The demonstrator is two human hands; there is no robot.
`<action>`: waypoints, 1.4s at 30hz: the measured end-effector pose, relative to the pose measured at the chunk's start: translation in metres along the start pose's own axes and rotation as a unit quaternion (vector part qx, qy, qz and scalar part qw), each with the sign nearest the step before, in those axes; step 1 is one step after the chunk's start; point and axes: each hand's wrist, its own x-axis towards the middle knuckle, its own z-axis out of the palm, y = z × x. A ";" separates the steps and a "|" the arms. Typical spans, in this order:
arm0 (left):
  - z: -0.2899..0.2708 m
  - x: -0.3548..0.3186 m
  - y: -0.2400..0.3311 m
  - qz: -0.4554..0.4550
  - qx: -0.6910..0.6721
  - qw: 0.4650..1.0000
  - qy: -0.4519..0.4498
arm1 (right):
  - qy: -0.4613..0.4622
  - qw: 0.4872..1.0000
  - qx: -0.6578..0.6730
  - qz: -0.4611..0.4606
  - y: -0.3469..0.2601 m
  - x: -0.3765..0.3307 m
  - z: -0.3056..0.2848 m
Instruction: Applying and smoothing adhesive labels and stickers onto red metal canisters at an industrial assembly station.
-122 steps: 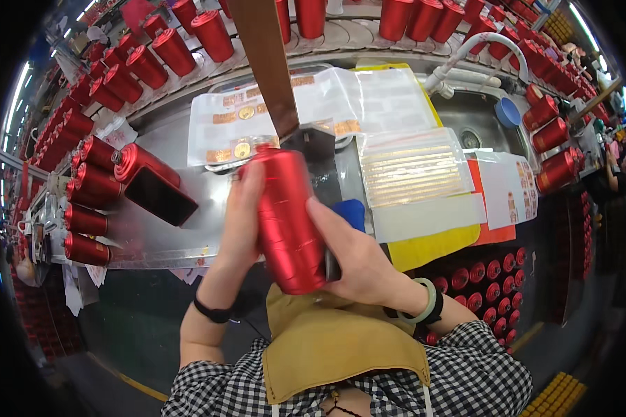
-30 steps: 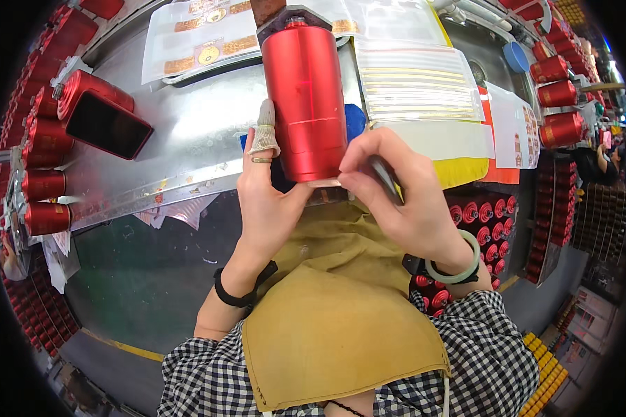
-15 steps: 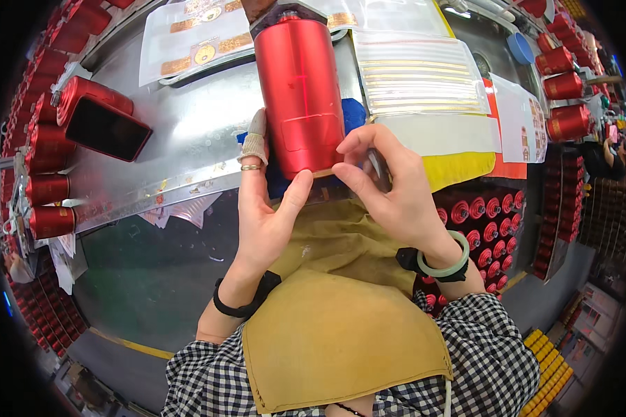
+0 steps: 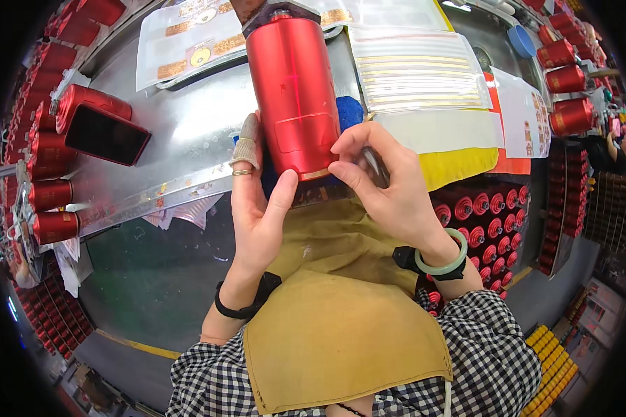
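A shiny red metal bottle (image 4: 293, 90) lies lengthwise in front of me, its base toward me and its narrow end in a dark holder (image 4: 283, 12). Along the base edge runs a narrow gold strip (image 4: 314, 174). My left hand (image 4: 257, 215) is closed around the left side, thumb at the base edge; one finger wears a pale cover. My right hand (image 4: 389, 177) has its thumb by the strip's right end and its index finger against the bottle's side. A dark, shiny tool (image 4: 374, 168) sits in that palm, mostly hidden.
A black phone (image 4: 108, 135) leans on red bottles at left. White sheets with gold strips (image 4: 417, 69) and gold decals (image 4: 202, 55) lie beyond. Yellow (image 4: 459, 167) and orange sheets are at right, above racked red bottles (image 4: 483, 229). A blue cup (image 4: 520, 42) stands far right.
The bottle and my left hand have shifted slightly left. More of the gold strip shows between my thumbs. My right hand has stayed nearly in place at the base edge.
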 end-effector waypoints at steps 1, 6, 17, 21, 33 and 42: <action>-0.002 -0.001 -0.001 0.000 0.000 1.000 0.000 | 0.000 1.000 0.000 0.000 0.000 0.000 0.000; -0.010 -0.003 -0.016 0.161 0.126 0.979 0.025 | 0.000 1.000 0.009 0.004 -0.001 0.001 -0.002; -0.009 0.000 -0.017 0.318 0.334 0.887 0.012 | 0.002 1.000 0.027 0.004 0.003 -0.001 0.000; -0.005 0.004 -0.013 0.391 0.389 0.834 0.015 | 0.001 1.000 0.025 0.009 0.002 -0.001 -0.001; -0.002 0.007 -0.022 0.350 0.356 0.864 0.067 | -0.045 0.995 -0.083 0.045 -0.014 0.006 -0.025; -0.009 0.009 -0.021 0.366 0.353 0.860 0.041 | -0.051 0.992 -0.115 0.022 -0.004 0.007 -0.033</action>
